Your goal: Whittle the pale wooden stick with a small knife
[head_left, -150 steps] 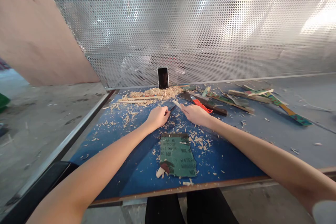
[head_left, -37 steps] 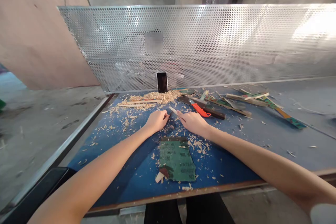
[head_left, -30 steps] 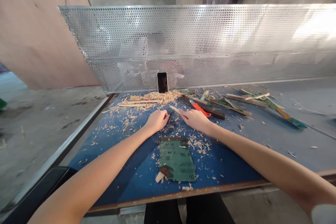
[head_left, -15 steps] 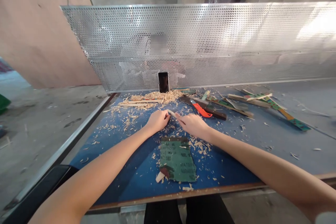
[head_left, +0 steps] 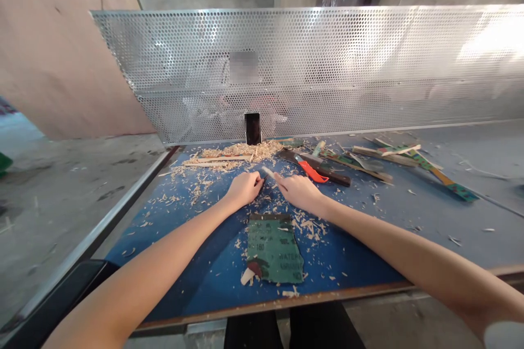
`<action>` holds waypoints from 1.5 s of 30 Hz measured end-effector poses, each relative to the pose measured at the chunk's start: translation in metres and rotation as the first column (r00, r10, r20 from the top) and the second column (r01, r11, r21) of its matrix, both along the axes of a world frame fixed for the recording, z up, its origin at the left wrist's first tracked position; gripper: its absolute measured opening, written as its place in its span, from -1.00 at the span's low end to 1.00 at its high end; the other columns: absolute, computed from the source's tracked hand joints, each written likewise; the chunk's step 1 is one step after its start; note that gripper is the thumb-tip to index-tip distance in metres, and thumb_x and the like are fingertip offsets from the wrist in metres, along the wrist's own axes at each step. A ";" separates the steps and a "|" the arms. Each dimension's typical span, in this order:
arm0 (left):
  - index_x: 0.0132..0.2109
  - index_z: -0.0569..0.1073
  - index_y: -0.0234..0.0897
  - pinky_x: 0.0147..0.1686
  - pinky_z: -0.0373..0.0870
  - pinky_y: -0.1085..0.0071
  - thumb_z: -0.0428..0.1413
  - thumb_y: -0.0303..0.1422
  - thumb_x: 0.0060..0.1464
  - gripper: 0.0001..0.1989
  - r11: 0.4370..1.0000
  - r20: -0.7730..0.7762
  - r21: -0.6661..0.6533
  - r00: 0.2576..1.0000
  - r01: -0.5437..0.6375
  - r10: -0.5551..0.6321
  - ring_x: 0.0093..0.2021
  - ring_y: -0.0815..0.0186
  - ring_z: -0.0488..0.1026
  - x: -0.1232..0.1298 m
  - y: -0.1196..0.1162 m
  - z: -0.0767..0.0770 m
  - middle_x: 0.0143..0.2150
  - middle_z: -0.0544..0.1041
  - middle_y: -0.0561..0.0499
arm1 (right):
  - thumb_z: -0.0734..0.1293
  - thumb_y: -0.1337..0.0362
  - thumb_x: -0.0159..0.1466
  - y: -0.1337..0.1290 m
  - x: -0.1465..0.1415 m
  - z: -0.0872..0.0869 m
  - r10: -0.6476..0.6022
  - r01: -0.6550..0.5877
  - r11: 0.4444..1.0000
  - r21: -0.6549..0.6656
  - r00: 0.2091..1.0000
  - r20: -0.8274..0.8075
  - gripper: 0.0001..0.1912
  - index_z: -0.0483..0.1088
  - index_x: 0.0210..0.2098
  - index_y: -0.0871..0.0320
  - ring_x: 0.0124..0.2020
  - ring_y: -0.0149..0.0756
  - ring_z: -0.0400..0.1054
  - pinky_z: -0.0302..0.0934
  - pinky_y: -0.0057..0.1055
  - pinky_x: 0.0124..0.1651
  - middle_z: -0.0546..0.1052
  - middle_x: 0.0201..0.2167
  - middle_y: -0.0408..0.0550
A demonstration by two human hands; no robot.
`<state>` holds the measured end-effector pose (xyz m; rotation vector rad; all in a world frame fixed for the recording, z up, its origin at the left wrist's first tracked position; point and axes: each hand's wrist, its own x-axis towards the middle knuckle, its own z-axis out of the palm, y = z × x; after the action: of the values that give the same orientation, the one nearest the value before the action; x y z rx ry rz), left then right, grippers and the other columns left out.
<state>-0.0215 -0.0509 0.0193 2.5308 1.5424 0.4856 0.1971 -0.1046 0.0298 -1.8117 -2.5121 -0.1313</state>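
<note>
My right hand (head_left: 298,190) is closed on a short, pale strip of wood (head_left: 267,172), whose free end points up and to the left. Close beside it, my left hand (head_left: 244,187) is closed, with a small dark edge of something showing at its fingertips; its kind cannot be made out. Nearer to me on the blue tabletop (head_left: 184,278) lies a torn piece of green printed sandpaper (head_left: 272,253). A pale wood chip (head_left: 247,276) rests at its lower left corner. Curled wood shavings (head_left: 313,229) are scattered around both hands.
A phone (head_left: 252,128) stands upright against the perforated metal screen (head_left: 327,76), behind a heap of shavings (head_left: 233,151). To the right lie a cutter with an orange handle (head_left: 313,171), a dark-handled blade (head_left: 339,178) and several wood strips (head_left: 438,177). A black armrest-like part (head_left: 77,289) borders the left side.
The strip's left end has come away from my left fingers and now tilts upward. A dark edge has come into sight at my left fingertips. The view has shifted slightly.
</note>
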 end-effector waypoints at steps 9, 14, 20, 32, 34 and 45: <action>-0.23 0.59 -0.21 -0.34 0.26 0.36 0.09 -0.24 0.43 -0.73 1.000 -0.008 0.007 1.000 -0.002 0.003 -0.31 0.14 0.60 0.000 0.000 0.000 -0.37 0.65 -0.08 | -0.03 0.12 0.64 0.000 0.002 0.003 -0.001 0.001 1.000 -0.004 1.000 -0.013 -0.41 0.30 0.53 -0.03 -0.09 -0.04 0.65 0.36 -0.27 -0.07 0.74 -0.08 0.09; -0.23 0.59 -0.22 -0.34 0.24 0.36 0.08 -0.26 0.44 -0.72 1.000 -0.013 0.010 1.000 0.005 -0.005 -0.31 0.14 0.60 0.000 -0.001 0.000 -0.36 0.66 -0.09 | 0.00 0.10 0.64 -0.001 0.000 0.003 -0.015 0.015 1.000 -0.014 1.000 -0.020 -0.43 0.39 0.47 -0.07 -0.05 -0.05 0.65 0.35 -0.29 -0.06 0.73 -0.03 0.07; -0.25 0.58 -0.21 -0.35 0.21 0.36 0.10 -0.25 0.43 -0.73 1.000 -0.005 0.009 1.000 -0.012 0.012 -0.33 0.14 0.59 0.000 0.000 -0.001 -0.39 0.64 -0.07 | 0.03 0.10 0.63 0.002 0.002 -0.001 0.026 -0.027 1.000 -0.015 0.997 -0.069 -0.43 0.33 0.52 -0.10 -0.11 -0.06 0.65 0.34 -0.32 -0.08 0.74 -0.09 0.06; -0.28 0.57 -0.20 -0.39 0.13 0.36 0.12 -0.26 0.42 -0.73 1.000 0.014 0.000 1.000 -0.008 0.008 -0.38 0.17 0.54 0.001 -0.001 -0.001 -0.42 0.62 -0.04 | 0.03 0.11 0.63 0.006 0.010 0.001 0.010 -0.015 0.999 -0.050 0.995 -0.100 -0.44 0.39 0.47 -0.07 -0.06 -0.07 0.64 0.33 -0.32 -0.05 0.73 -0.02 0.09; -0.27 0.57 -0.21 -0.39 0.12 0.36 0.11 -0.27 0.42 -0.74 1.000 0.010 0.001 1.000 -0.008 0.008 -0.38 0.17 0.54 0.001 -0.002 0.000 -0.41 0.62 -0.05 | 0.02 0.13 0.62 0.009 0.011 0.001 -0.027 0.023 0.999 -0.044 0.996 -0.085 -0.43 0.39 0.48 -0.03 -0.04 -0.04 0.64 0.34 -0.29 -0.03 0.72 -0.01 0.11; -0.27 0.57 -0.21 -0.38 0.17 0.36 0.11 -0.26 0.42 -0.72 1.000 0.013 0.020 1.000 0.024 -0.025 -0.40 0.17 0.53 -0.002 0.001 -0.005 -0.44 0.59 -0.05 | 0.03 0.15 0.63 0.007 0.013 0.000 -0.001 -0.001 0.999 -0.032 0.999 -0.047 -0.44 0.35 0.50 -0.06 -0.07 -0.04 0.65 0.36 -0.27 -0.04 0.73 -0.04 0.07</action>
<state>-0.0239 -0.0501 0.0143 2.5526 1.5078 0.5160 0.2105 -0.0975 0.0293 -1.8041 -2.4968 -0.0478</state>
